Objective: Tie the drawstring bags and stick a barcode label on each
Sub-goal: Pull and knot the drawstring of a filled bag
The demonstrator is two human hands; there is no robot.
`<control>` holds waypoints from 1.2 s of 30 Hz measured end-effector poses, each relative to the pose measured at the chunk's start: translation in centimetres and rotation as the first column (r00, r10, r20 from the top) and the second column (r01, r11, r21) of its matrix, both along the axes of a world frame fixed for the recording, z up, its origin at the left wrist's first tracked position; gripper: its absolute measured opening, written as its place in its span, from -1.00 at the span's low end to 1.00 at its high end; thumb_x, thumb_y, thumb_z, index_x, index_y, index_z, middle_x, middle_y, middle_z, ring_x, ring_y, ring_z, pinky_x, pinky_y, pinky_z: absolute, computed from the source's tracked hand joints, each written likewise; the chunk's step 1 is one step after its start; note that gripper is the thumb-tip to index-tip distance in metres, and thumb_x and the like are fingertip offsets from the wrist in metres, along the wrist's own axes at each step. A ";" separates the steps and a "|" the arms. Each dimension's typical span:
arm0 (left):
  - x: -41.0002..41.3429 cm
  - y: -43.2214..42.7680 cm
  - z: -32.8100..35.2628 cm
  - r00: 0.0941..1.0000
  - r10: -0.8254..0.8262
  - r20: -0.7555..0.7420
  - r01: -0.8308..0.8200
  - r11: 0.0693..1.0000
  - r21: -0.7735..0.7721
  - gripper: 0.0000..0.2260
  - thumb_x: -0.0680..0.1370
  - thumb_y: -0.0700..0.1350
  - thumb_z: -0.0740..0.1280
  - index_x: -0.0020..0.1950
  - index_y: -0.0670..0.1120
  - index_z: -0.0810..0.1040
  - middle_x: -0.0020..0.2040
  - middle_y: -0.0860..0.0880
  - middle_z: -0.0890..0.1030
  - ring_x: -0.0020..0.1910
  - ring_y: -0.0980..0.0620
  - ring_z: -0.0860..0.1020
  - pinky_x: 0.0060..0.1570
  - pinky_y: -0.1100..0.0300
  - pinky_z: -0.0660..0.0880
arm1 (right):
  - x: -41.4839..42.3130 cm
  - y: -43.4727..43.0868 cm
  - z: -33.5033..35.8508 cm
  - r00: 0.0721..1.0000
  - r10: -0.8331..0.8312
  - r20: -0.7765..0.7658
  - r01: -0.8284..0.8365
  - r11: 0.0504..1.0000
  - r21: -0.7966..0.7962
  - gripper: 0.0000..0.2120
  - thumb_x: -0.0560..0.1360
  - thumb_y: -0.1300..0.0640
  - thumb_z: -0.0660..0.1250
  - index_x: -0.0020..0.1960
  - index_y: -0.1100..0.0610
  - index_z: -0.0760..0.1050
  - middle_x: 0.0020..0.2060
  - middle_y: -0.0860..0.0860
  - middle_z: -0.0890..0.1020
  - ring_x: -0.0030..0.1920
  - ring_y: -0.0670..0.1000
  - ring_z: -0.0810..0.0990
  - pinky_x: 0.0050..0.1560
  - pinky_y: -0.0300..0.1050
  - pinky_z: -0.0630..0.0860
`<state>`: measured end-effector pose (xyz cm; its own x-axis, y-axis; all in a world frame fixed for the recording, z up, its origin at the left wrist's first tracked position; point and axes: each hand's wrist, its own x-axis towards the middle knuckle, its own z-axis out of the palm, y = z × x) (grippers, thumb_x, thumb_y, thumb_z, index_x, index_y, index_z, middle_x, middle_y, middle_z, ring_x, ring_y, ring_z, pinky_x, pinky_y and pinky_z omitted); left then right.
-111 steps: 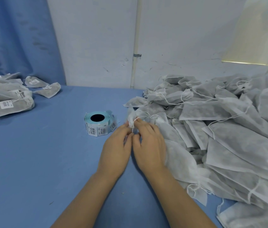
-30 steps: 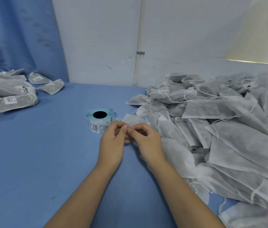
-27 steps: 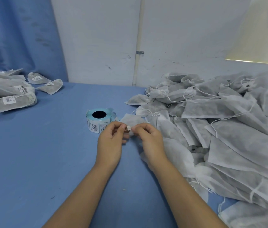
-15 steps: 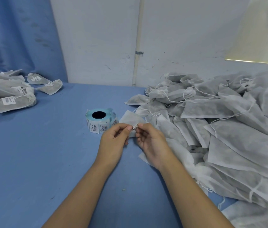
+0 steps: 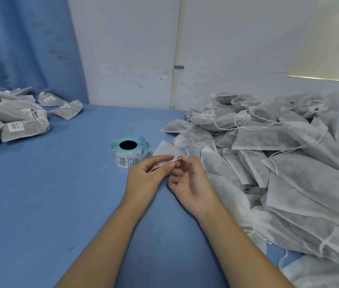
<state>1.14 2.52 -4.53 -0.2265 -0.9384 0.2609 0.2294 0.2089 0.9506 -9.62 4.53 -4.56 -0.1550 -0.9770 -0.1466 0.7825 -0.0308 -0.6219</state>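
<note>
A small white drawstring bag (image 5: 167,150) lies on the blue table just beyond my hands. Its thin white drawstring (image 5: 173,159) runs between my fingertips. My left hand (image 5: 147,176) pinches the string between thumb and forefinger. My right hand (image 5: 189,179) is turned palm up and pinches the same string at its forefinger tip. A teal-cored roll of barcode labels (image 5: 130,151) stands right behind my left hand.
A big heap of untied white bags (image 5: 285,159) covers the table's right side. A pile of tied, labelled bags (image 5: 12,119) lies at the far left. A white wall with a pipe (image 5: 175,59) and a blue curtain (image 5: 23,44) stand behind.
My hands have drawn back from the bag's mouth. The right hand has turned palm up, and the drawstring is now stretched between both hands' fingertips.
</note>
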 end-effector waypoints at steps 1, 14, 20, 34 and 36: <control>0.1 0.0 0.1 1.000 -0.001 -0.013 0.001 1.000 0.003 -0.84 0.45 -0.26 0.44 -0.16 0.00 0.70 -0.20 0.10 0.70 -0.17 0.26 0.63 -0.21 0.49 0.45 | 0.0 0.1 0.1 0.999 0.031 -0.029 -0.031 0.999 0.009 -0.93 0.29 0.16 0.35 -0.26 0.13 0.48 -0.43 -0.04 0.48 -0.51 -0.14 0.38 -0.53 -0.33 0.29; 0.4 -0.5 -0.2 0.996 0.091 -0.004 -0.091 0.996 -0.008 -0.83 0.47 -0.28 0.41 -0.20 -0.02 0.66 -0.21 0.13 0.69 -0.18 0.29 0.62 -0.20 0.49 0.45 | -0.6 0.8 0.4 0.934 0.311 -0.177 -0.304 0.950 0.070 -0.85 0.27 0.04 0.38 -0.30 0.13 0.53 -0.40 -0.02 0.44 -0.44 -0.07 0.38 -0.39 -0.27 0.38; 0.4 -0.5 -0.4 0.995 0.089 0.038 -0.088 0.996 -0.032 -0.86 0.46 -0.26 0.43 -0.20 -0.02 0.67 -0.16 0.08 0.68 -0.15 0.25 0.61 -0.18 0.47 0.45 | -0.2 0.1 0.1 0.957 0.183 -0.224 -0.153 0.977 0.146 -0.68 0.28 -0.10 0.42 -0.24 0.15 0.48 -0.39 0.01 0.44 -0.47 -0.07 0.40 -0.48 -0.27 0.39; 0.5 -0.7 -0.5 0.994 0.095 0.046 -0.095 0.995 0.002 -0.86 0.46 -0.27 0.42 -0.18 -0.04 0.68 -0.16 0.07 0.69 -0.16 0.27 0.61 -0.19 0.48 0.45 | -0.2 0.0 -0.4 0.996 0.011 -0.083 -0.007 0.999 0.053 -0.78 0.49 0.28 0.29 -0.33 0.18 0.52 -0.44 0.02 0.46 -0.50 -0.09 0.42 -0.48 -0.31 0.40; 0.5 -0.8 -0.5 0.993 0.111 0.042 -0.112 0.993 0.021 -0.85 0.47 -0.27 0.41 -0.19 -0.02 0.67 -0.18 0.09 0.69 -0.18 0.29 0.60 -0.20 0.50 0.44 | -0.3 0.0 -0.3 0.999 -0.019 -0.043 0.021 0.999 0.042 -0.79 0.48 0.28 0.30 -0.33 0.17 0.52 -0.44 0.03 0.46 -0.50 -0.09 0.42 -0.48 -0.31 0.40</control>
<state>1.68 1.74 -5.06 -0.1303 -0.9641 0.2312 0.1668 0.2086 0.9637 -9.89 4.50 -4.91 -0.1816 -0.9666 -0.1810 0.7547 -0.0190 -0.6558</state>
